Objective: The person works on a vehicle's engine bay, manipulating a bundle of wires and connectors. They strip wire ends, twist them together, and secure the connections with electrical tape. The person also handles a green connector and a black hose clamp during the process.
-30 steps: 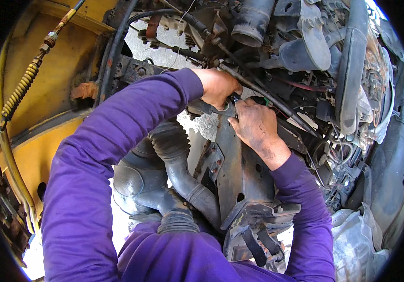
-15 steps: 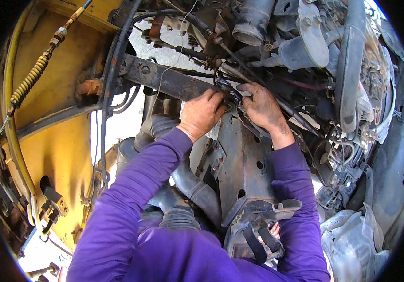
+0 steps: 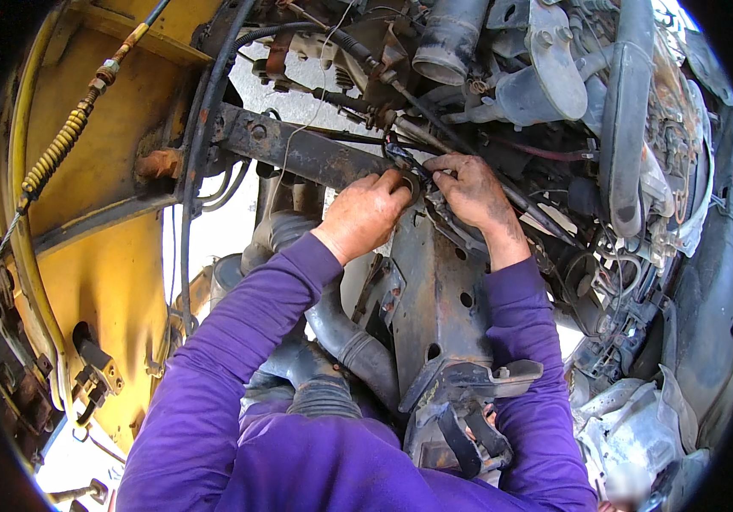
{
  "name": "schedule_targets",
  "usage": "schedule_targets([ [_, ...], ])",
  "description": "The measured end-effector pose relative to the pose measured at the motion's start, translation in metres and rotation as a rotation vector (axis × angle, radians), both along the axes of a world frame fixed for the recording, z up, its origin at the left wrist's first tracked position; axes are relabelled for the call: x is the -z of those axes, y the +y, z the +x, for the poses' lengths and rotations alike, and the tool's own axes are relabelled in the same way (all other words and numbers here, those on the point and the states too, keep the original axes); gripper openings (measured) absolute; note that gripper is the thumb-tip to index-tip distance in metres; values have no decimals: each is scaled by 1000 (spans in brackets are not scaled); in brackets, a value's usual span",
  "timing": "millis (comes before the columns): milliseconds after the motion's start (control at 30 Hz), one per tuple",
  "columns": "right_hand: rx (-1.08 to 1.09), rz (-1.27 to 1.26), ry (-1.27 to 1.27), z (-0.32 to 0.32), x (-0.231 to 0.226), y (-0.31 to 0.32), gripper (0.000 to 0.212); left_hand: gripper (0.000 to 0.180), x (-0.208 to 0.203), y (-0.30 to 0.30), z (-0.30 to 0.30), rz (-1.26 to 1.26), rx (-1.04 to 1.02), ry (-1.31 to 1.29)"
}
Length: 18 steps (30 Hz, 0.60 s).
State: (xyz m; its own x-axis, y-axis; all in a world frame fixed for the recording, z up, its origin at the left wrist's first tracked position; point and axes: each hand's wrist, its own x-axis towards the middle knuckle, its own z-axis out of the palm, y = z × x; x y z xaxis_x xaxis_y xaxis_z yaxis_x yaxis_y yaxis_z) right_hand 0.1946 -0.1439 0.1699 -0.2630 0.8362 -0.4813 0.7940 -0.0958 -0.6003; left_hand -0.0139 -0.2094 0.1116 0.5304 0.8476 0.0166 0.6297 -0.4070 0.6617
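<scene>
Over the steel frame, my left hand (image 3: 365,213) has its fingers curled and pinched at the edge of a dark ring-shaped roll (image 3: 415,184), which looks like tape. Just to the right, my right hand (image 3: 475,198) closes its thumb and forefinger at a black, shiny wire bundle (image 3: 399,154). The bundle runs down between both hands, and the fingers partly cover it. Behind the left hand lies a flat rusty steel bar (image 3: 307,155). A grey frame rail (image 3: 434,282) with round holes extends below the hands.
A yellow metal panel (image 3: 102,282) with a spring-fitted cable (image 3: 66,141) fills the left. Ribbed and smooth grey pipes (image 3: 345,333) pass under my left arm. On the right are a thick grey hose (image 3: 629,128) and a bracket (image 3: 460,410) near my right forearm.
My left hand has shifted slightly, and the ring-shaped roll beside its fingertips shows more clearly. My right hand stays by the wire bundle with its fingers drawn in. The view has moved a little.
</scene>
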Motion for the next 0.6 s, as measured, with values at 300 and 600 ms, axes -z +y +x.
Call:
schedule_targets([
  [300, -115, -104, 0, 7, 15, 18, 40, 25, 7, -13, 24, 32, -145, -56],
  [600, -32, -220, 21, 4, 26, 26, 43, 29, 10, -30, 34, 9, -344, -111],
])
